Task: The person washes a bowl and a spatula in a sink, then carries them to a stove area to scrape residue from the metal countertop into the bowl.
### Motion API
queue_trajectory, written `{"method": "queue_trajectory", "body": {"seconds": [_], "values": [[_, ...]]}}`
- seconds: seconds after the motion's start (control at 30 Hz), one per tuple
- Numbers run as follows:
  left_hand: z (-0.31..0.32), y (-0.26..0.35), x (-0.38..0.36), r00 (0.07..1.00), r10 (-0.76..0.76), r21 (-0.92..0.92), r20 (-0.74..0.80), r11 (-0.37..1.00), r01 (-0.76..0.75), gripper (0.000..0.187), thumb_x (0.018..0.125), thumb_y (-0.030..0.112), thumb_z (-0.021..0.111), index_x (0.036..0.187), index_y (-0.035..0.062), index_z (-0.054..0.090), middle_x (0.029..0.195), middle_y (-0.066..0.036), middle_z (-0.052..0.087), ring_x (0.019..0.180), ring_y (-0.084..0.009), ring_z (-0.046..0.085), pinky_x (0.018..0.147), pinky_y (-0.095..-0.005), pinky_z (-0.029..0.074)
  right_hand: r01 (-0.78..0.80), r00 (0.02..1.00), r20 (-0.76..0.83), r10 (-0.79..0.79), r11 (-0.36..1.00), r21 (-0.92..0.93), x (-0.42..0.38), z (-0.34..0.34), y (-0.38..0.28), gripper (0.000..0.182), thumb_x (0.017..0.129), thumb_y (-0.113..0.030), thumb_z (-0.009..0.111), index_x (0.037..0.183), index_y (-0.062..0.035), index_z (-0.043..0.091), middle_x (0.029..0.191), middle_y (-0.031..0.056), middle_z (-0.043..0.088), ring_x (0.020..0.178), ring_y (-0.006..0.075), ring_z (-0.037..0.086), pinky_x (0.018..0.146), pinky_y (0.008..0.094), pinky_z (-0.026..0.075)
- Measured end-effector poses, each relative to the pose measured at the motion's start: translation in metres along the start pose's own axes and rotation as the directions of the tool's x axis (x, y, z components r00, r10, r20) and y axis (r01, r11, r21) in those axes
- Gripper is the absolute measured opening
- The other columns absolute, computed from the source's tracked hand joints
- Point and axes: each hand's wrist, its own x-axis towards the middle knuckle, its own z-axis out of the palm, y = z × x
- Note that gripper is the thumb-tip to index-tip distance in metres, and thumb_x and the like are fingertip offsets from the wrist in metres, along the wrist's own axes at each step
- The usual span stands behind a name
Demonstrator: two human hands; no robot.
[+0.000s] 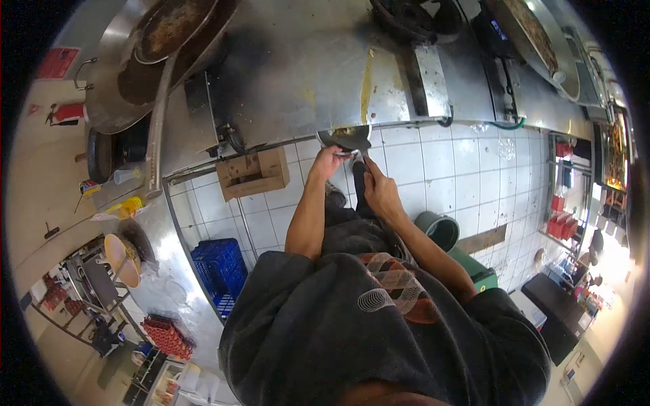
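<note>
Past my lap, at the front edge of the steel counter (pixel 284 88), is a round metal bowl (pixel 349 137) with a dark inside and yellowish bits of food. My left hand (pixel 329 162) is closed on its near rim, thumb and fingers pinching the edge. Across from it, my right hand (pixel 382 193) is wrapped round the handle of a spatula (pixel 363 144), whose dark flat end lies over the bowl. The far part of the bowl is hidden under the counter edge.
A large wok (pixel 108 101) with a long-handled ladle (pixel 161 122) stands on the left. Below are a cardboard box (pixel 254 173), a blue crate (pixel 220 271) and a dark green bucket (pixel 437 231) on white floor tiles. Burners (pixel 416 20) line the counter's back.
</note>
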Motion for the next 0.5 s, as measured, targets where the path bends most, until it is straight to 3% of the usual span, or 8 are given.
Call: {"method": "queue_trajectory", "body": {"seconds": [0.03, 0.07, 0.17, 0.2, 0.27, 0.43, 0.47, 0.5], "values": [[0.002, 0.002, -0.002, 1.000, 0.007, 0.013, 0.005, 1.000, -0.007, 0.029, 0.076, -0.003, 0.046, 0.104, -0.0108, 0.047, 0.108, -0.020, 0.056, 0.099, -0.0340, 0.055, 0.089, -0.0470, 0.047, 0.014, 1.000, -0.009, -0.014, 0.999, 0.028, 0.001, -0.011, -0.010, 0.037, 0.088, -0.012, 0.045, 0.124, -0.0079, 0.047, 0.078, 0.0280, 0.059, 0.070, 0.0474, 0.056, 0.063, 0.0516, 0.044], [0.005, 0.003, -0.005, 1.000, 0.000, -0.008, -0.007, 1.000, 0.000, 0.030, 0.076, -0.003, 0.046, 0.105, -0.0103, 0.046, 0.109, -0.019, 0.055, 0.101, -0.0336, 0.054, 0.089, -0.0464, 0.046, -0.107, 0.990, 0.094, 0.103, 0.994, 0.034, 0.003, -0.025, -0.022, 0.034, 0.088, -0.013, 0.046, 0.122, -0.0062, 0.050, 0.086, 0.0292, 0.059, 0.079, 0.0459, 0.057, 0.070, 0.0473, 0.046], [0.000, 0.009, -0.009, 1.000, -0.016, 0.004, -0.016, 1.000, 0.016, 0.031, 0.076, -0.002, 0.046, 0.106, -0.0102, 0.046, 0.110, -0.020, 0.054, 0.102, -0.0334, 0.053, 0.087, -0.0460, 0.047, -0.206, 0.955, 0.243, 0.170, 0.969, 0.134, 0.019, -0.062, -0.054, 0.036, 0.090, -0.015, 0.047, 0.124, -0.0062, 0.048, 0.095, 0.0269, 0.060, 0.092, 0.0394, 0.060, 0.080, 0.0406, 0.046], [-0.003, 0.011, -0.010, 1.000, -0.014, -0.002, -0.018, 1.000, 0.014, 0.030, 0.077, -0.002, 0.046, 0.106, -0.0103, 0.046, 0.110, -0.020, 0.054, 0.102, -0.0335, 0.053, 0.087, -0.0462, 0.048, -0.173, 0.964, 0.235, 0.124, 0.965, 0.197, 0.027, -0.066, -0.053, 0.037, 0.091, -0.016, 0.049, 0.126, -0.0058, 0.047, 0.107, 0.0228, 0.060, 0.103, 0.0310, 0.059, 0.087, 0.0352, 0.044], [-0.007, 0.014, -0.011, 1.000, -0.012, -0.017, -0.026, 1.000, 0.012, 0.029, 0.077, -0.002, 0.046, 0.104, -0.0106, 0.047, 0.111, -0.021, 0.053, 0.102, -0.0336, 0.053, 0.086, -0.0465, 0.049, -0.145, 0.972, 0.215, 0.098, 0.966, 0.213, 0.053, -0.075, -0.063, 0.037, 0.091, -0.020, 0.050, 0.126, -0.0080, 0.048, 0.081, 0.0091, 0.054, 0.068, 0.0158, 0.048, 0.059, 0.0278, 0.040], [-0.005, 0.020, -0.010, 0.994, 0.046, -0.036, -0.103, 0.998, -0.050, 0.028, 0.078, -0.002, 0.044, 0.104, -0.0127, 0.046, 0.111, -0.023, 0.052, 0.100, -0.0341, 0.053, 0.085, -0.0472, 0.049, 0.231, 0.973, -0.049, -0.227, 0.968, 0.094, 0.200, -0.047, -0.051, 0.037, 0.090, -0.024, 0.051, 0.124, -0.0093, 0.050, 0.092, 0.0114, 0.061, 0.075, 0.0208, 0.058, 0.067, 0.0308, 0.046], [-0.011, 0.017, -0.009, 0.992, 0.038, -0.039, -0.118, 0.998, -0.043, 0.029, 0.079, -0.001, 0.043, 0.105, -0.0130, 0.045, 0.111, -0.023, 0.052, 0.100, -0.0341, 0.053, 0.085, -0.0474, 0.049, 0.349, 0.929, -0.128, -0.347, 0.937, -0.007, 0.240, -0.038, -0.055, 0.036, 0.089, -0.022, 0.051, 0.122, -0.0075, 0.051, 0.101, 0.0154, 0.063, 0.087, 0.0271, 0.062, 0.076, 0.0334, 0.046], [-0.016, 0.015, -0.006, 0.992, 0.053, -0.038, -0.117, 0.998, -0.058, 0.031, 0.079, 0.000, 0.044, 0.107, -0.0131, 0.045, 0.111, -0.023, 0.053, 0.099, -0.0348, 0.054, 0.085, -0.0477, 0.050, 0.320, 0.938, -0.133, -0.319, 0.947, -0.015, 0.278, -0.032, -0.069, 0.036, 0.088, -0.022, 0.052, 0.120, -0.0057, 0.052, 0.104, 0.0185, 0.061, 0.094, 0.0317, 0.060, 0.081, 0.0348, 0.045]]}}
